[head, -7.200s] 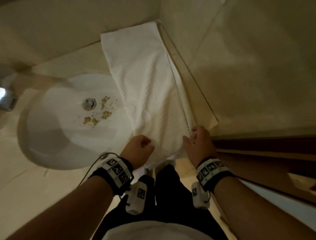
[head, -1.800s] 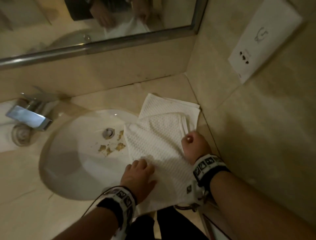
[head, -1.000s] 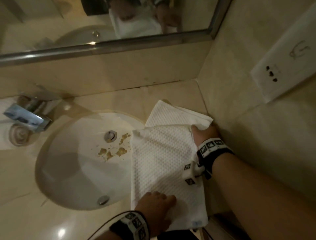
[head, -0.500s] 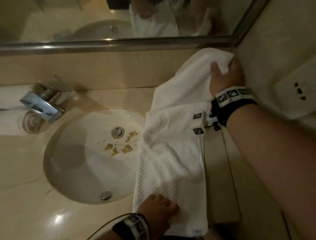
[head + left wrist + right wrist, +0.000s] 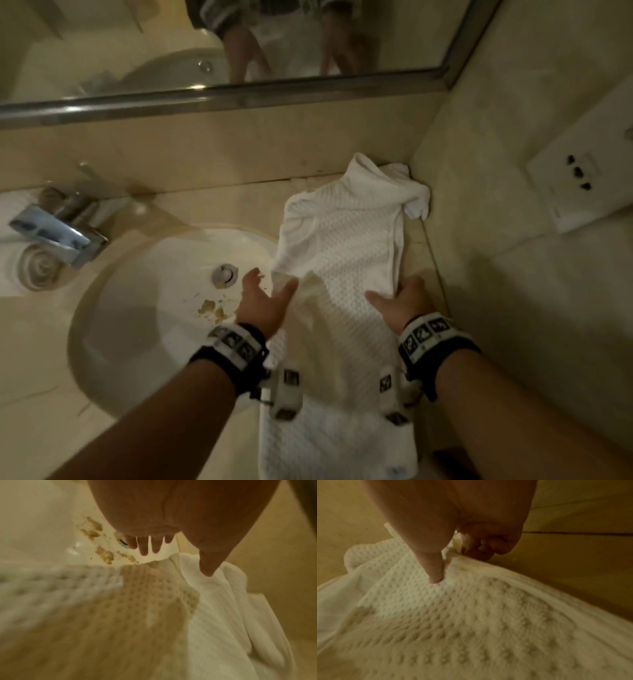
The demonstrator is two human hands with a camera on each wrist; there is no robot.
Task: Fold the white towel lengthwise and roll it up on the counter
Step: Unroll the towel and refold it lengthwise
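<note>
The white waffle towel (image 5: 346,246) lies as a long strip on the counter (image 5: 222,202) to the right of the sink, its far end crumpled in the back corner. My left hand (image 5: 262,301) hovers at the strip's left edge with fingers spread over the basin. In the left wrist view only the thumb (image 5: 208,569) touches the towel (image 5: 214,608). My right hand (image 5: 402,298) holds the right edge. In the right wrist view its thumb (image 5: 436,574) presses on top of the towel (image 5: 471,615) and its fingers (image 5: 479,550) curl at the hem.
The white sink (image 5: 137,325) holds brown crumbs (image 5: 210,308) by the drain (image 5: 224,274), with a chrome faucet (image 5: 58,236) behind. A rolled towel (image 5: 37,270) lies far left. The mirror (image 5: 205,41) is at the back, and the right wall bears a socket plate (image 5: 582,174).
The right hand dropped the lifted far end into the back corner and came back to the towel's right edge. The left hand left the near end and moved up the left edge, fingers spread.
</note>
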